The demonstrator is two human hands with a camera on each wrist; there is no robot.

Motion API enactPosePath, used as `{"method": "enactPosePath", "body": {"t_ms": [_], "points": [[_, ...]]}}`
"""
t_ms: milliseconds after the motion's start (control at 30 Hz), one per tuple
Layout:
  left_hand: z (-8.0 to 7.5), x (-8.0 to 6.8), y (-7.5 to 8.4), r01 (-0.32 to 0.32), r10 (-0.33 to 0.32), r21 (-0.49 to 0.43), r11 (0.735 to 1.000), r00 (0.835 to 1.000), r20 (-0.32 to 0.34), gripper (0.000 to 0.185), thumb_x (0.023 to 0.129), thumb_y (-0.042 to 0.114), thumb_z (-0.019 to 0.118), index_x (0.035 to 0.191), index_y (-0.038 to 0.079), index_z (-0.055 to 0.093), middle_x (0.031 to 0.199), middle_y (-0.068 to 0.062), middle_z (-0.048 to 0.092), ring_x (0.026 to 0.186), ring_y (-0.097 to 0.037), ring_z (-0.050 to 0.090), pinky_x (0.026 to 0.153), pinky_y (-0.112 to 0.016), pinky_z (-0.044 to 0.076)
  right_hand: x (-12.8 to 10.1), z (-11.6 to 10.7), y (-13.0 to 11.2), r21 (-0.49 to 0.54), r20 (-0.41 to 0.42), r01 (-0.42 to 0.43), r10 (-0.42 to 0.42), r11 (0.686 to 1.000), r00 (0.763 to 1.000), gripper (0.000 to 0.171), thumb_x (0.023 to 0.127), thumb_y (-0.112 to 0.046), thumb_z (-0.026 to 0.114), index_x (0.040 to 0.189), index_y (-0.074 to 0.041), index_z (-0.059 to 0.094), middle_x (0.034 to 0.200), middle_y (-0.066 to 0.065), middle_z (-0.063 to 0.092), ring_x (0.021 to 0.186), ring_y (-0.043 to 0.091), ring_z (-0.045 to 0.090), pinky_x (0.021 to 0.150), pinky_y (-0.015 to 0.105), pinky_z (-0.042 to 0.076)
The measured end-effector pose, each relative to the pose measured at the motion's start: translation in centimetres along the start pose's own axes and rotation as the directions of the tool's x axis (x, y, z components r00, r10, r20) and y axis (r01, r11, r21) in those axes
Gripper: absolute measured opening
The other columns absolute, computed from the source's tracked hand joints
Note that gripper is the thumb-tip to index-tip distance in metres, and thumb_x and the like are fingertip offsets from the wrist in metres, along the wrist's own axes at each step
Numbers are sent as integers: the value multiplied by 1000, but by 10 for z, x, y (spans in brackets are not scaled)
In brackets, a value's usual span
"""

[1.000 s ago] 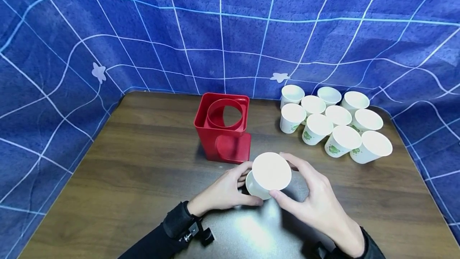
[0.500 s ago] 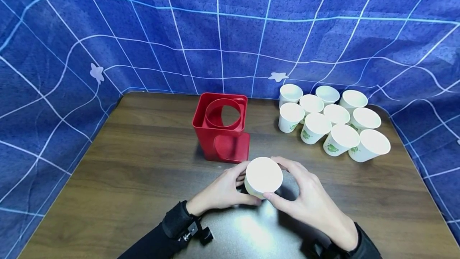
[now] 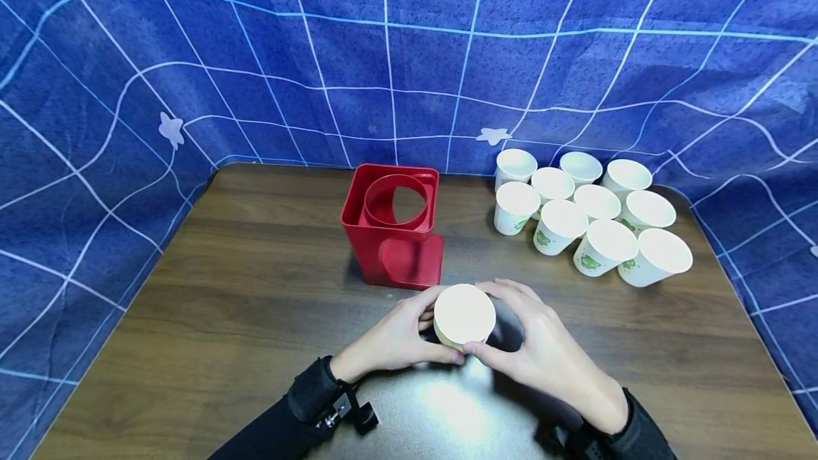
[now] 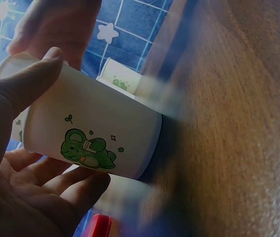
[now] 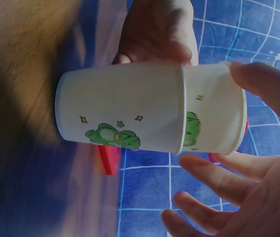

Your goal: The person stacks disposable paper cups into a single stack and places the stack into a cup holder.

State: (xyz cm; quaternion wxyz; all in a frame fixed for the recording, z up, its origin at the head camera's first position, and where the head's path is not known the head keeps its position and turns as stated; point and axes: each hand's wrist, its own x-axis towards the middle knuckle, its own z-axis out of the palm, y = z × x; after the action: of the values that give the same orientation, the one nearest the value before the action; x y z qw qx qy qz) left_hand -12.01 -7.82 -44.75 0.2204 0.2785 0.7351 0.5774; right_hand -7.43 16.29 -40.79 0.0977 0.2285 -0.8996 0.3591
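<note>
Now both hands meet at the near middle of the brown bench (image 3: pixel 243 289), wrapped round a pair of nested white paper cups (image 3: pixel 464 316); the left hand (image 3: pixel 396 339) curls its thumb and fingers about the cups from its side, and the right hand (image 3: pixel 543 353) does the same from the other, thumb tips almost touching at the front; the right wrist view shows one cup (image 5: pixel 122 113) slid partway over another (image 5: pixel 214 116), a green cartoon figure printed on each; the left wrist view shows the thumb (image 4: pixel 28 84) laid across the cup wall (image 4: pixel 95 133) and the fingers curled beneath it; whether the cups rest on the wood or hang just above it, I cannot tell. Just behind them stands a red square holder (image 3: pixel 393 226) with a round opening in its top; to its right, well apart from the hands, a cluster of upright white cups (image 3: pixel 591 215) stands near the far right corner; a blue cloth with a pale grid (image 3: pixel 409 55) hangs behind and at both sides.
</note>
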Motion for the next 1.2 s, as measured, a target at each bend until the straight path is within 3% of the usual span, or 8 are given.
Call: {"method": "enactPosePath", "body": {"t_ms": [167,533,900,1200], "points": [[0,0,1,7,-7,-7,1000,1000,0,82,78,16,92,147,21,49,141,1,58,129,-14,61,107,-25,51,1,1,4,5,52,8,-8,1000,999,67,76,-38,92,134,-17,64,130,-3,68,136,37,53,108,62,47],[-1,0,1,7,-7,4,1000,1000,4,79,78,17,92,145,24,50,139,2,59,128,-12,61,107,-25,51,3,5,10,-11,102,51,-50,999,993,64,77,-40,91,130,-15,65,125,-3,68,130,25,59,118,54,38],[-1,0,1,27,-27,10,1000,1000,2,80,78,18,92,146,25,49,140,3,59,128,-10,61,107,-24,50,4,5,9,-12,116,49,-47,999,992,65,75,-38,92,129,-12,66,125,0,69,125,23,62,116,56,41],[0,0,1,11,-12,10,1000,1000,6,78,79,21,92,144,29,49,139,4,59,127,-10,61,107,-24,51,2,4,10,-41,131,24,-19,999,991,65,78,-47,89,132,-19,66,126,-6,68,122,16,61,102,49,54]]}}
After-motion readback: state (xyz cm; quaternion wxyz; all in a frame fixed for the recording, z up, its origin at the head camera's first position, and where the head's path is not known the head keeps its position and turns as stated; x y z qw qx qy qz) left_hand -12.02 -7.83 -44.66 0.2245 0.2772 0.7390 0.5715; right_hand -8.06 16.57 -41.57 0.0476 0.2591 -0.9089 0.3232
